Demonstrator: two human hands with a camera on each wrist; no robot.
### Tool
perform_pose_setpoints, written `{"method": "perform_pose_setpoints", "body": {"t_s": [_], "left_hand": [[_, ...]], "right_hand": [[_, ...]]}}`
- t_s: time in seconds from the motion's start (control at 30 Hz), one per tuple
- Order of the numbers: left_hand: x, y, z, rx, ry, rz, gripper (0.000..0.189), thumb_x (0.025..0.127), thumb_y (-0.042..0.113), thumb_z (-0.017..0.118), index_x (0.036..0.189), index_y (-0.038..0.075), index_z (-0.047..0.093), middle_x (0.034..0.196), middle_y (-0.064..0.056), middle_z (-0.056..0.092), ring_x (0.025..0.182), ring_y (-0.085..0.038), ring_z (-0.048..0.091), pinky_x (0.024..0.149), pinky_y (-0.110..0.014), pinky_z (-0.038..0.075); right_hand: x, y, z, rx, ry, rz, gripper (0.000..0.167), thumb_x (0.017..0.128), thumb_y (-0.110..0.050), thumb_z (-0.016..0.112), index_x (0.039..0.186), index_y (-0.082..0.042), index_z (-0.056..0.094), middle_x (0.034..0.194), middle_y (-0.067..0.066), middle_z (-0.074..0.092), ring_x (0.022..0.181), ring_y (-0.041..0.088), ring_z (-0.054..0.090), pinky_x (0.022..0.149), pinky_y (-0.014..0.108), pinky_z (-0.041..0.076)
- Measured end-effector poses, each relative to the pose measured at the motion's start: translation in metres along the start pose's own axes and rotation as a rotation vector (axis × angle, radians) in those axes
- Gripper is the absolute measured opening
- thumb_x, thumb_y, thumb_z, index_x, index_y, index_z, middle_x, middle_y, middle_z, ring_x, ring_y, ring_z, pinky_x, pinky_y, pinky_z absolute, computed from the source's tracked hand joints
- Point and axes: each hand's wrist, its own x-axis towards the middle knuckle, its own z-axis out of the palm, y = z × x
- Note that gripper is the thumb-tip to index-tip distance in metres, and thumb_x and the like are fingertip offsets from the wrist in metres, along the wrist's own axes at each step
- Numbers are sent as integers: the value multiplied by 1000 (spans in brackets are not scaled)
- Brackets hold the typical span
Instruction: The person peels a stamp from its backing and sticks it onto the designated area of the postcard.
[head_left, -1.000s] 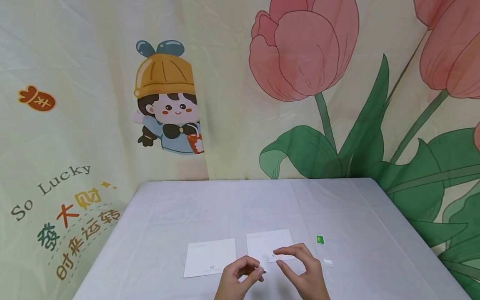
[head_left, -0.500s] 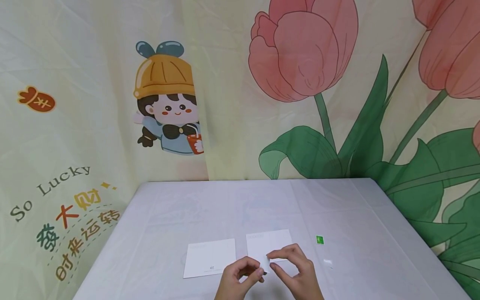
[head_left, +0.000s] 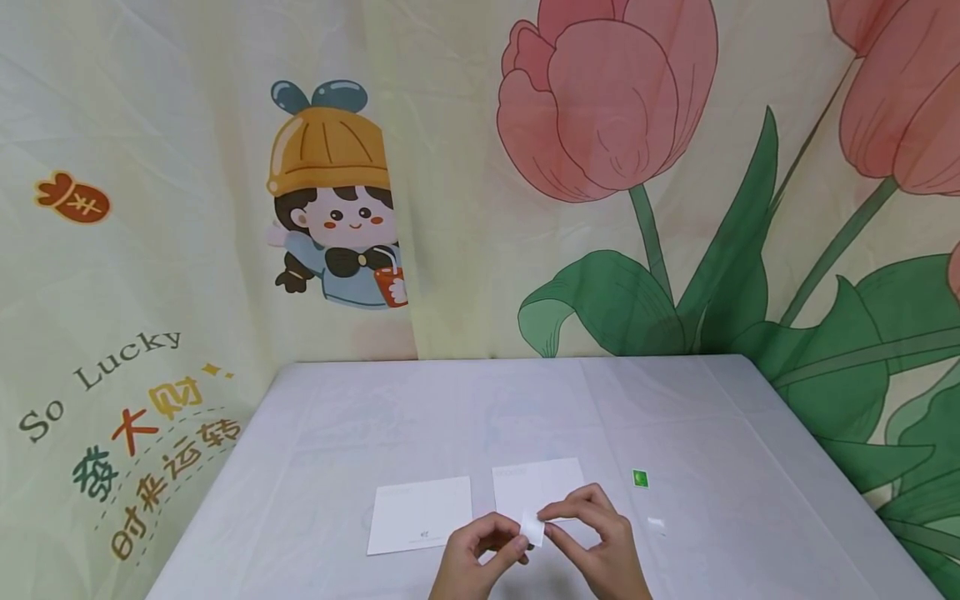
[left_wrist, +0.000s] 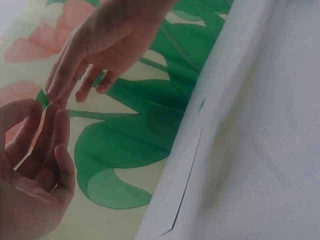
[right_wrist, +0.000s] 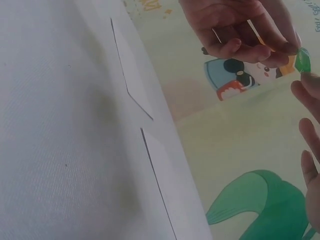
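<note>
My left hand pinches one edge of a small stamp-like sticker between thumb and forefinger. Its white face shows in the head view, while both wrist views show green on the other side of the sticker. At the opposite edge, the thumb and forefinger of my right hand pinch the same piece. Both hands are raised off the table, in front of a blank white card that they partly cover. Left of it lies a second white card with a small grey print near its lower edge.
A small green stamp with a white border lies right of the cards. Near it is a shiny clear scrap. The white-covered table ends at a printed curtain behind.
My right hand has moved left to the sticker, and its fingertips have come together on the sticker's edge. More of the white face now shows. The left hand has hardly moved.
</note>
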Motion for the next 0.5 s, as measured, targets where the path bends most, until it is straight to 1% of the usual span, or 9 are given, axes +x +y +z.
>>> {"method": "perform_pose_setpoints", "body": {"t_s": [0.13, 0.23, 0.37, 0.43, 0.5], "left_hand": [[0, 0, 0, 6, 8, 2, 13, 88, 12, 62, 91, 0, 63, 80, -18, 66, 69, -14, 64, 70, -28, 50], [0, 1, 1, 28, 30, 18, 12, 87, 13, 63, 90, 1, 64, 79, -16, 66, 68, -14, 64, 69, -28, 50], [0, 2, 3, 59, 75, 64, 12, 86, 14, 65, 88, 2, 64, 74, -11, 66, 65, -17, 64, 66, -28, 50], [1, 1, 4, 70, 103, 91, 11, 86, 13, 66, 87, 2, 64, 72, -8, 66, 63, -18, 63, 64, -28, 50], [1, 1, 4, 85, 137, 117, 10, 85, 12, 67, 85, 3, 63, 69, -6, 65, 61, -17, 62, 61, -28, 50]], "right_hand": [[-1, 3, 0, 7, -2, 6, 25, 70, 12, 72, 87, -5, 68, 83, 3, 61, 79, 12, 50, 67, 21, 45], [-4, 11, 2, 8, -4, 5, 24, 71, 11, 73, 87, -7, 68, 83, 2, 64, 81, 13, 49, 68, 22, 44], [-10, 26, 4, 8, -15, 5, 25, 73, 7, 73, 89, -11, 68, 84, -1, 65, 82, 12, 50, 69, 23, 44], [-13, 32, 4, 7, -26, 24, 23, 75, 2, 73, 90, -14, 68, 85, -3, 65, 82, 11, 50, 70, 24, 44], [-14, 35, 5, 15, -42, 48, 19, 77, -3, 73, 90, -16, 68, 85, -4, 65, 82, 11, 51, 70, 25, 45]]}}
